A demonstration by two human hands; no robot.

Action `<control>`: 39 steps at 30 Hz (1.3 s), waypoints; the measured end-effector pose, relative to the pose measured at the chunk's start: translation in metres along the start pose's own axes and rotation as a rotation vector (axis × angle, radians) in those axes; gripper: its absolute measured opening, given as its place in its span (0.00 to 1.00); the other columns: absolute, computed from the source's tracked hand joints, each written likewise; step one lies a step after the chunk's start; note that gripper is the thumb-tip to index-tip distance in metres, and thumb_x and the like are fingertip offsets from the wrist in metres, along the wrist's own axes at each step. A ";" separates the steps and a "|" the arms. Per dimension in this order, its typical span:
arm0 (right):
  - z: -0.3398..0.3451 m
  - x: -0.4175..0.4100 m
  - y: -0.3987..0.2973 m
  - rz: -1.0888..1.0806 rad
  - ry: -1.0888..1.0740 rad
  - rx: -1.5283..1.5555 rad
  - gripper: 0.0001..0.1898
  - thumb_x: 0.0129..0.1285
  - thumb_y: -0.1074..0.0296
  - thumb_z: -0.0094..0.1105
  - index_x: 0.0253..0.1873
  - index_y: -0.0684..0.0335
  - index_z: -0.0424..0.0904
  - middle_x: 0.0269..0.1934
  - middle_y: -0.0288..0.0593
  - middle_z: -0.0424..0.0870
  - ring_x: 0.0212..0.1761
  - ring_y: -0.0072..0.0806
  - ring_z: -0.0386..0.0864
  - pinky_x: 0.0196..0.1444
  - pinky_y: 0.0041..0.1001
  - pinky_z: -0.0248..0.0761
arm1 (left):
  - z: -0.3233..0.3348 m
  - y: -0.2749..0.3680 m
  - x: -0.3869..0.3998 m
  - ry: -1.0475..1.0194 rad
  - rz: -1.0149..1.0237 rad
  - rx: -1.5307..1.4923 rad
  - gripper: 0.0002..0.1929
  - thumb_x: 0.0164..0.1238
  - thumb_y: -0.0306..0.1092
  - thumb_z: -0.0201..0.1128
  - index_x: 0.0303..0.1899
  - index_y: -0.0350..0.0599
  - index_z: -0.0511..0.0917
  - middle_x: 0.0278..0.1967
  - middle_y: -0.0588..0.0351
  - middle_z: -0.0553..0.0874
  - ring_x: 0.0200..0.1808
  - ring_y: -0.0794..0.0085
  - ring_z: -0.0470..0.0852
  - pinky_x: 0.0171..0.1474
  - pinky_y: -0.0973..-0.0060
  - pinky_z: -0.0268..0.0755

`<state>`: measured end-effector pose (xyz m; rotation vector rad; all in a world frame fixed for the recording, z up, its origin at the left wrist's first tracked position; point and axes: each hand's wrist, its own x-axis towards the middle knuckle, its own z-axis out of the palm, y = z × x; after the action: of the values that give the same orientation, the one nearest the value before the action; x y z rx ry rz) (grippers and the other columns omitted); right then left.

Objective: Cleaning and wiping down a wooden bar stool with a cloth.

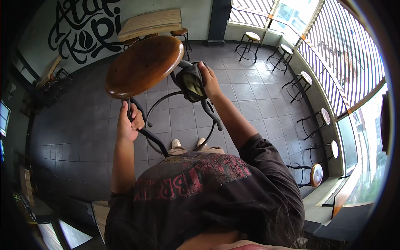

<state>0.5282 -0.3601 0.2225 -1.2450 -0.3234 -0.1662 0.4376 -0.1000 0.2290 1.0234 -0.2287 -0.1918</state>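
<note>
A stool with a round, glossy wooden seat and dark metal legs is held up tilted in front of me. My left hand is closed round a metal leg just below the seat. On the other side my right hand grips a dark grey-green cloth, which is wrapped against another leg near the seat. The round metal foot ring shows beneath, above the floor and my shoes.
Several round stools stand along the window wall at the right. A wooden table with stools is by the far wall. Grey floor tiles lie around my feet. More wooden furniture is at the left.
</note>
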 end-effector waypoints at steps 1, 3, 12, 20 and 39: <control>-0.001 0.001 0.005 -0.012 0.020 -0.029 0.17 0.65 0.54 0.42 0.31 0.64 0.69 0.24 0.30 0.69 0.27 0.16 0.65 0.31 0.18 0.60 | 0.001 0.000 0.001 0.001 -0.001 -0.005 0.24 0.65 0.58 0.39 0.18 0.50 0.58 0.07 0.66 0.55 0.07 0.83 0.49 0.15 0.83 0.46; -0.004 -0.003 0.009 0.004 0.050 -0.048 0.18 0.65 0.54 0.41 0.32 0.64 0.69 0.24 0.30 0.70 0.27 0.16 0.65 0.31 0.18 0.61 | 0.001 0.000 0.005 0.026 -0.019 0.000 0.24 0.65 0.57 0.40 0.18 0.50 0.58 0.07 0.66 0.55 0.08 0.83 0.49 0.15 0.83 0.46; -0.082 -0.035 0.123 0.052 0.187 -0.191 0.22 0.66 0.49 0.36 0.46 0.64 0.70 0.35 0.39 0.76 0.37 0.23 0.74 0.41 0.22 0.68 | 0.001 -0.006 0.013 -0.015 -0.041 -0.030 0.23 0.64 0.57 0.42 0.19 0.50 0.59 0.07 0.67 0.55 0.08 0.83 0.50 0.15 0.83 0.47; -0.076 -0.073 0.107 0.261 0.220 -0.241 0.23 0.66 0.52 0.37 0.45 0.70 0.72 0.38 0.48 0.75 0.41 0.29 0.72 0.46 0.24 0.63 | 0.000 -0.005 0.017 0.004 -0.047 -0.030 0.23 0.64 0.56 0.43 0.18 0.50 0.58 0.07 0.67 0.55 0.07 0.84 0.50 0.15 0.83 0.47; -0.064 -0.018 0.079 -0.514 -0.027 -0.816 0.18 0.64 0.62 0.44 0.57 0.62 0.63 0.46 0.49 0.70 0.48 0.37 0.68 0.52 0.27 0.60 | 0.009 0.000 -0.007 0.020 0.050 0.006 0.24 0.65 0.57 0.40 0.17 0.50 0.58 0.06 0.66 0.55 0.07 0.83 0.49 0.14 0.83 0.47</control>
<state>0.5444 -0.3967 0.1268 -1.9466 -0.6321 -0.7815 0.4285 -0.1054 0.2330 1.0237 -0.2371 -0.1357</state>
